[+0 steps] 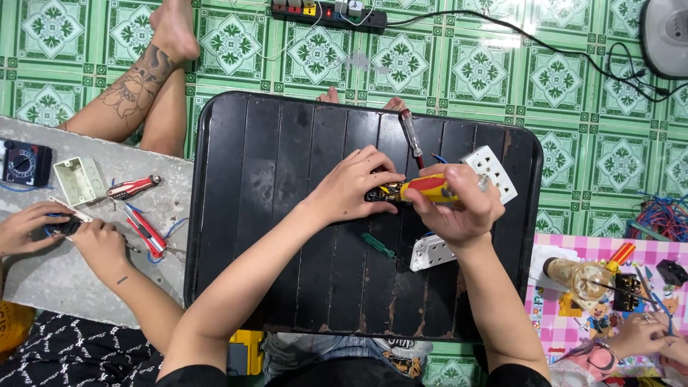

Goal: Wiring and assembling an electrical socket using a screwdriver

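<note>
red-and-yellow tool (428,188) held level over black tabletop (236,215), right hand (459,208) clamped round handle, left hand (351,188) closed on dark tip end to steady it; white socket plate (493,168) just beside, green screwdriver (378,246) lying near.

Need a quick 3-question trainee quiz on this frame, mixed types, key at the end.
1. True or false: the right hand grips a tool with a yellow and red handle.
2. Where does the green screwdriver lie? A) on the black tray B) on the pink checked mat C) on the grey slab
3. Fill in: the left hand pinches the tool's dark ____ end, left of the handle.

Key: 1 true; 2 A; 3 metal. The left hand's fingers hide what that end bears on, so nothing is asked about it.
</note>
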